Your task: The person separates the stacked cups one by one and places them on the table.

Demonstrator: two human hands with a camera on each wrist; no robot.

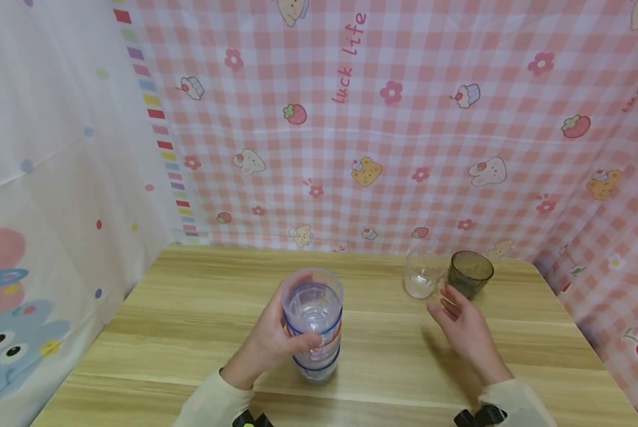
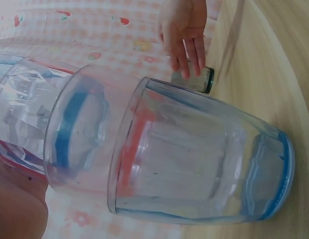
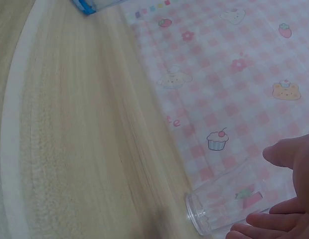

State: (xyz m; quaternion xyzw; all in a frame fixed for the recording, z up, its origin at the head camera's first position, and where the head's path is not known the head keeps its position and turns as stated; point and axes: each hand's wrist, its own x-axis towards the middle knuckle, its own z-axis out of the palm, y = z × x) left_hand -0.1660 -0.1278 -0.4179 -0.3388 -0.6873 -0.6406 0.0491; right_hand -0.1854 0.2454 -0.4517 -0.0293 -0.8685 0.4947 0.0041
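Note:
My left hand [image 1: 276,338] grips a stack of clear plastic cups [image 1: 319,356], fingers around the far side and thumb across the front. Blue and red bands show through the nested walls. The stack [image 2: 194,164] stands upright, its blue-ringed base right at the tabletop in the left wrist view. My right hand [image 1: 465,332] has its fingers extended and holds nothing; the fingertips overlap the lower edge of a dark smoky glass [image 1: 471,276]. Just left of that glass is a clear glass [image 1: 420,279], seen beside the right hand [image 3: 289,199] in the right wrist view.
The wooden table [image 1: 201,308] ends at a pink checked cloth [image 1: 367,136] hanging behind it. A white printed cloth [image 1: 47,178] hangs on the left, and more checked cloth [image 1: 618,237] hangs on the right. Both glasses stand near the table's back edge.

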